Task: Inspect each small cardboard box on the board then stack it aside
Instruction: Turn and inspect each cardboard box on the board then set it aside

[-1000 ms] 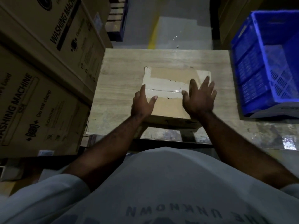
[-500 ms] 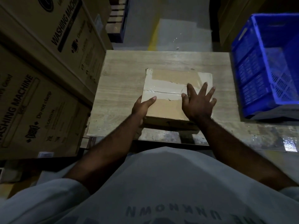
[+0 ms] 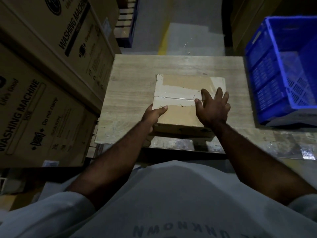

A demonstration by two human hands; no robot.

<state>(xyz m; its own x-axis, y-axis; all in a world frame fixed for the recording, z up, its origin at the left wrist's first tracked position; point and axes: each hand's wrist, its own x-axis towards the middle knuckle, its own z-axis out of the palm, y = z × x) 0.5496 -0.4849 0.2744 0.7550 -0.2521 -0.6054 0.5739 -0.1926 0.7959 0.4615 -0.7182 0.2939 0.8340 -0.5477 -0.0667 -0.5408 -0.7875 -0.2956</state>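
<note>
A small flat cardboard box (image 3: pixel 185 83), sealed with clear tape across its top seam, lies on the light wooden board (image 3: pixel 133 79), its near edge close to the board's front edge. My left hand (image 3: pixel 153 114) holds the box's near-left corner: the thumb lies on top and the fingers curl down the side. Flat on the right half of the lid rests my right hand (image 3: pixel 212 107), fingers spread, not gripping.
Large washing machine cartons (image 3: pixel 42 109) are stacked close along the board's left side. A blue plastic crate (image 3: pixel 277 83) stands just right of the board. Beyond the board is grey floor with a yellow line (image 3: pixel 163 43).
My left hand has slid off the lid to the near-left corner and wrapped around it. My right hand has stayed on the lid, shifting slightly toward me. The box has barely moved.
</note>
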